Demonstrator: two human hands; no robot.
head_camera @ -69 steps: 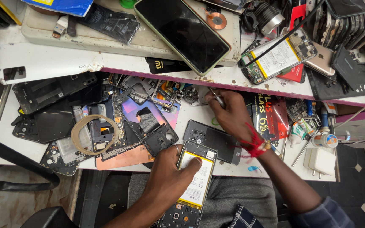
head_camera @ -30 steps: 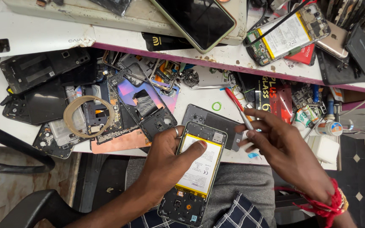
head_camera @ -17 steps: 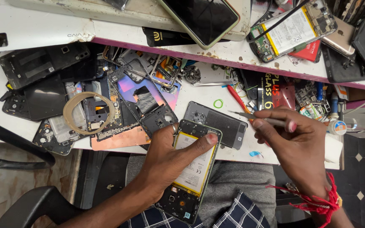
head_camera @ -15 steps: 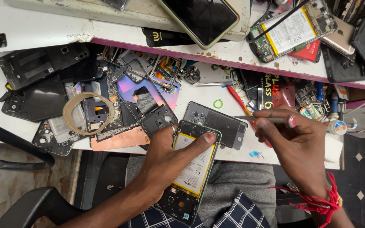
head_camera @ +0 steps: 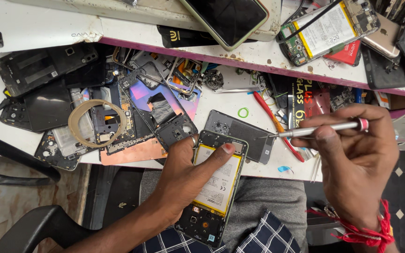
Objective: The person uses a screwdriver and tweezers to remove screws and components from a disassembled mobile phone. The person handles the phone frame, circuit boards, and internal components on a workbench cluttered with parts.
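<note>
Opened phone [head_camera: 214, 187] with its back cover off lies partly over the near edge of the desk [head_camera: 38, 28] and partly above my lap, its yellow-edged battery facing up. My left hand [head_camera: 183, 175] grasps it from the left side, thumb pressed flat across the top of the battery, fingers wrapped beneath the frame. A ring shows on one finger of that hand.

My right hand [head_camera: 357, 164] is clenched around a slim silver screwdriver [head_camera: 317, 129], held level, its fine tip pointing left and hanging just above a dark grey phone back cover [head_camera: 244, 133] that lies flat beside the opened phone. I cannot tell whether the tip touches that cover. A red thread bracelet [head_camera: 364, 232] circles the right wrist.

Behind the hands, the desk is crowded with phone parts: an iridescent purple back panel [head_camera: 153, 100], black frames, a roll of tan tape [head_camera: 97, 122] to the left, and a red-handled tool [head_camera: 273, 119] near the screwdriver tip. On a raised shelf [head_camera: 258, 54] at the far side rest a phone with a dark screen [head_camera: 228, 18] and another opened phone with a white battery [head_camera: 329, 28].
</note>
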